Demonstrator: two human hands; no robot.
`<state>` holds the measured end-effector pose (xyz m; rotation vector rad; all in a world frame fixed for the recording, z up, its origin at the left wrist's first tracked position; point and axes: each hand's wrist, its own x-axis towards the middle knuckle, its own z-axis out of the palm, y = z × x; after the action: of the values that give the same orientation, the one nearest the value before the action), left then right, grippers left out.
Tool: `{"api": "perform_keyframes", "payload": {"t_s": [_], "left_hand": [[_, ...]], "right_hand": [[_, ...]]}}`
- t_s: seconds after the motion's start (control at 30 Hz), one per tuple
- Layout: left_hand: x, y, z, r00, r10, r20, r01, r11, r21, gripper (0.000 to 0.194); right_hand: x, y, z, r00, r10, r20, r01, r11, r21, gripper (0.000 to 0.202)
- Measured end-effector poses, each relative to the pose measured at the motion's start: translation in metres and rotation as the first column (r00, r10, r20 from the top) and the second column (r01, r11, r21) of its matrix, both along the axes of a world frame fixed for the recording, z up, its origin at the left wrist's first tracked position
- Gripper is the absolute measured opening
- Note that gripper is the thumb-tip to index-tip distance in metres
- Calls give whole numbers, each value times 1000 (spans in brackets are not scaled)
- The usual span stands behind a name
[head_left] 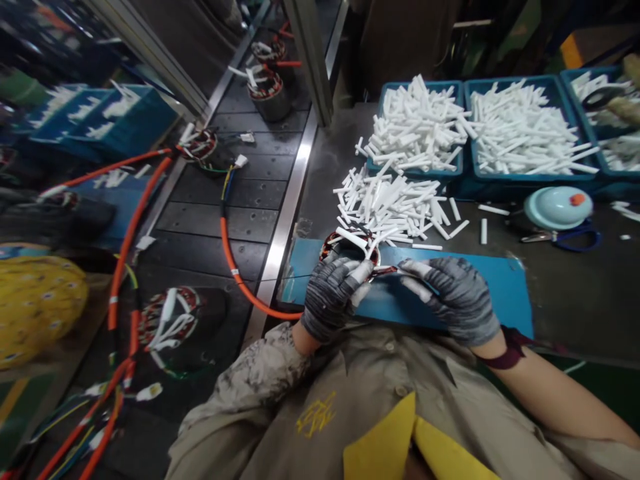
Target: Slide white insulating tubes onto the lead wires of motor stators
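Note:
A motor stator [330,245] with copper windings and white sleeves stands on a blue mat [500,287] in front of me. My left hand [333,293], in a grey glove with pale fingertips, is closed at the stator's near right edge, its thumb and finger on the reddish-brown wire bundle [385,270]. The bundle stretches rightward from the stator. At its right end, my right hand [455,293], gloved the same way, pinches the wires between thumb and fingers. White sleeves [390,203] lie in a loose pile just behind the stator.
Blue bins [465,170] full of white sleeves line the back right. A pale blue round container [557,208] and scissors [575,238] lie right. On the left, a slatted conveyor [235,227] carries stators and orange cables [227,247]. A co-worker's gloved hand [25,213] is far left.

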<state>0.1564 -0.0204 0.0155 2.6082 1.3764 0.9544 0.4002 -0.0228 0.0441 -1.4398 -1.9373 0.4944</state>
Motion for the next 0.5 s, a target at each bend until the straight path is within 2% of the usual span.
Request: {"api": "perform_keyframes", "payload": {"t_s": [0.07, 0.13, 0.3, 0.4, 0.5], "left_hand": [[0, 0, 0, 1000, 4, 9, -4, 1000, 12, 30], [1, 0, 0, 1000, 11, 14, -11, 1000, 25, 29], [1, -2, 2, 999, 0, 48, -2, 999, 52, 32], [2, -3, 2, 998, 1, 64, -4, 999, 49, 34], [2, -3, 2, 998, 7, 55, -9, 999, 37, 33]], "right_hand": [[6, 2, 6, 991, 25, 128, -36, 996, 83, 33], [14, 1, 10, 993, 33, 115, -39, 998, 56, 32], [10, -17, 3, 973, -183, -139, 177, 983, -54, 24], [-5, -24, -6, 953, -224, -204, 208, 973, -96, 19], [-14, -21, -13, 897, -287, -337, 221, 950, -221, 20]]}}
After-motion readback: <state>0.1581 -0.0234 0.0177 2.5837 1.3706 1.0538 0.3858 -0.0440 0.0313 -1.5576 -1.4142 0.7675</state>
